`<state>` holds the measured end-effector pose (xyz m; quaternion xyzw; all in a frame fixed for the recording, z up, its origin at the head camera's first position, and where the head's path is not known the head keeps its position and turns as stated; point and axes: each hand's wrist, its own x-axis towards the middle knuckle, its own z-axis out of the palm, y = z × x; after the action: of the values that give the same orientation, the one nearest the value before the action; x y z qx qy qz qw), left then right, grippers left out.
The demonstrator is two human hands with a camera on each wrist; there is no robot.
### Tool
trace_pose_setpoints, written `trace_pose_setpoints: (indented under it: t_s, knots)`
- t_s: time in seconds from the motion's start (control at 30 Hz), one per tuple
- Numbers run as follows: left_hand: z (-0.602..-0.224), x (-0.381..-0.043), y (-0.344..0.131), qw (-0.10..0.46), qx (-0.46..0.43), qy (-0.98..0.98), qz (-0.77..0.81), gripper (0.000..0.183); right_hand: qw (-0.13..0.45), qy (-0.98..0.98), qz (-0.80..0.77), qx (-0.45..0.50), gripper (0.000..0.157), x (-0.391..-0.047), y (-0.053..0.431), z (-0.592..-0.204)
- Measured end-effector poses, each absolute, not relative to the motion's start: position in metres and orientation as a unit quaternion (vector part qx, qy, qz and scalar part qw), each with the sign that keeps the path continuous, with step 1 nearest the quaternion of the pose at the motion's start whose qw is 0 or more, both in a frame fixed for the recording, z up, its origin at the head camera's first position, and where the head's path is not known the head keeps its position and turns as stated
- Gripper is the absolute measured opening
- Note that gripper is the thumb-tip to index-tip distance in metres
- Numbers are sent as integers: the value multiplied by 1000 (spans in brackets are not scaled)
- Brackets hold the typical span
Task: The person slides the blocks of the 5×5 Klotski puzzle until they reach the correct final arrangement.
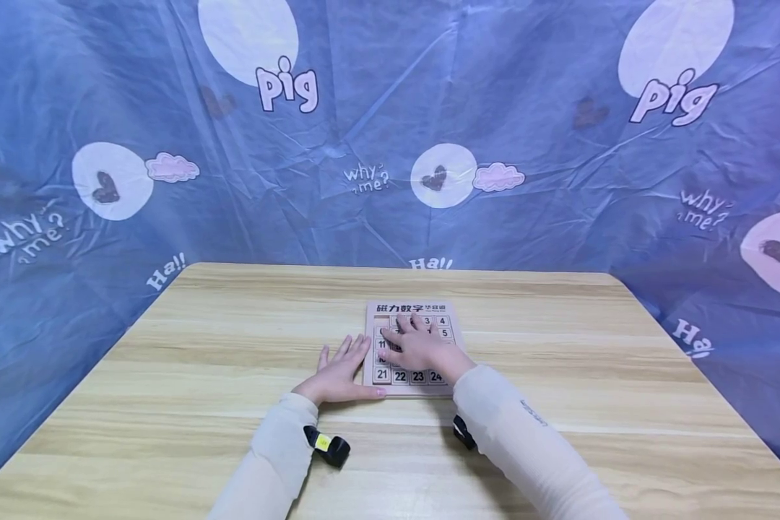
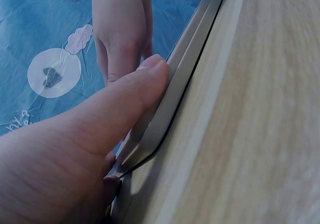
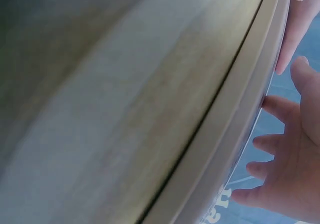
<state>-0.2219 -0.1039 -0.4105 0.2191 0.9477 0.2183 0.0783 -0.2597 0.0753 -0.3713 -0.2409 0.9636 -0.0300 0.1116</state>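
Observation:
A sliding number puzzle (image 1: 422,390) lies flat on the table, with dark Chinese lettering along its far edge. Square tiles fill its frame; 3, 4, 5, 11 and 21 to 24 are readable, and a bare slot (image 1: 381,322) shows at the far left corner. My left hand (image 1: 339,377) lies at the puzzle's left side, fingers fairly straight, its thumb (image 2: 150,78) resting on the near rim. Over the tiles, my right hand (image 1: 419,348) is spread, fingertips touching or just above them; it hides several middle tiles. In the right wrist view its fingers (image 3: 282,108) are apart.
The wood-grain table (image 1: 188,375) extends on all sides of the puzzle. Behind it hangs a blue printed cloth (image 1: 338,231). Black wrist cameras (image 1: 331,449) sit by both pale sleeves (image 1: 533,440), close to the tabletop.

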Motion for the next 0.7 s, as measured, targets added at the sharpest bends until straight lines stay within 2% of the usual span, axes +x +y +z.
trace_pose_setpoints:
  t_s: [0.43,0.7]
  knots:
    - [-411,-223,-105,77,216,948,220,101,111,962,-43,-246,59,-256,78,-376]
    - [-411,-222,-104,70,221,946,226,101,104,962,-90,-235,60,-262,97,-370]
